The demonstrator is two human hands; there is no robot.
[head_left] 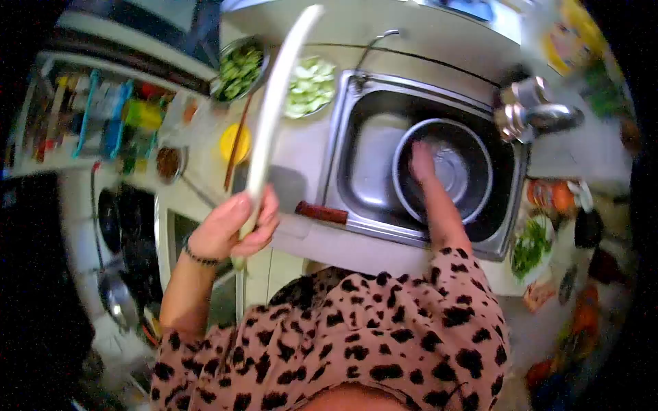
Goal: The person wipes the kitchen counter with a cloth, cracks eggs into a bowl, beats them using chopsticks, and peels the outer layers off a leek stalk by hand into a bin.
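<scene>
My left hand [240, 222] is closed around the lower part of a long white scallion stalk [274, 109], held up over the counter. A knife with a dark red-brown handle [322, 212] lies by the sink edge, its blade partly behind the stalk. My right hand [421, 162] reaches down inside a round metal basin [491, 171] that stands in the sink [370, 178]. Its fingers are blurred, so I cannot tell whether they hold anything. Beyond the stalk is a bowl of pale green cut vegetable pieces [310, 85].
Behind the counter's left part stands a bowl of darker green pieces [240, 70]. Chopsticks [238, 144] cross a yellow round thing [235, 143]. A faucet [387, 33] rises behind the sink. Green leaves [531, 246] lie on a plate at right, near an orange-labelled bottle [552, 195].
</scene>
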